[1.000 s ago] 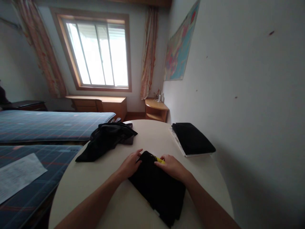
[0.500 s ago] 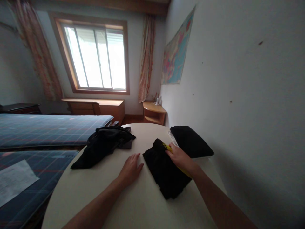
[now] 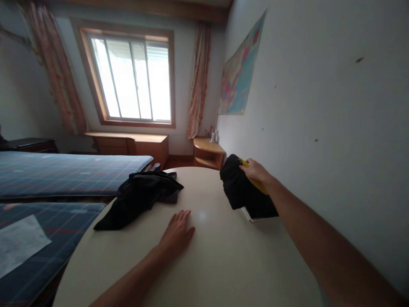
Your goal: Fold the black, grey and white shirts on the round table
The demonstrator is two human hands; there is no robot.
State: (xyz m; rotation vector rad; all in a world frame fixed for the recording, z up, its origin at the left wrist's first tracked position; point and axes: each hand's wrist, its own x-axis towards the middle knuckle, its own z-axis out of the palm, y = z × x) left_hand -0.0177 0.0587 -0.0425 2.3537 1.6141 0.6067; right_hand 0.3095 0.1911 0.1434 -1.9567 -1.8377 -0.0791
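My right hand grips a folded black garment with yellow along its edge, pinched at the top. The garment hangs above the right side of the table. Beneath and behind it shows a flat black cloth item resting on something white and thin, mostly covered from view. My left hand lies on the bare tabletop with its fingers stretched out, holding nothing. To its left a crumpled black garment is heaped on the table.
The round pale table stands close to the white wall on the right. Plaid mattresses are at the left, one with a sheet of paper on it. A corner shelf and a low desk stand behind.
My right hand has lifted the folded black garment off the table and carried it right and away from me, over the flat black item. My left hand has barely moved.
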